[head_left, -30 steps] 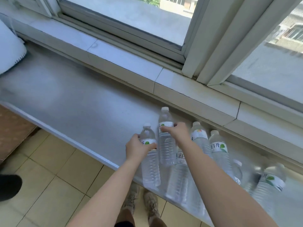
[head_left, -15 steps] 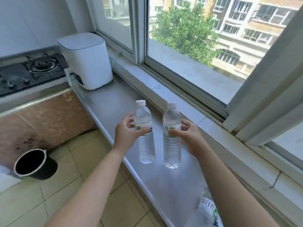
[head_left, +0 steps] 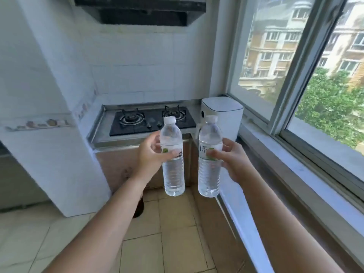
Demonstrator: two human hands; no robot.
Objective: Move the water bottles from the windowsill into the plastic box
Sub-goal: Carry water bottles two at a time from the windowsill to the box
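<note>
I hold two clear water bottles upright in the air, side by side with a small gap between them. My left hand (head_left: 150, 155) grips the left bottle (head_left: 173, 174) around its label. My right hand (head_left: 232, 160) grips the right bottle (head_left: 209, 174) the same way. Both bottles have white caps and hang above the tiled floor, left of the windowsill ledge (head_left: 275, 186). The plastic box and the other bottles are out of view.
A white appliance (head_left: 226, 115) stands at the far end of the ledge. Behind it lies a black gas hob (head_left: 141, 121) under a range hood (head_left: 141, 10). A white wall column (head_left: 49, 134) rises on the left. A dark bin (head_left: 139, 209) peeks out under my left forearm.
Both hands lifted one bottle each off the ledge and carried them left. My view swung from the windowsill toward the stove corner, so the remaining bottles dropped out of sight.
</note>
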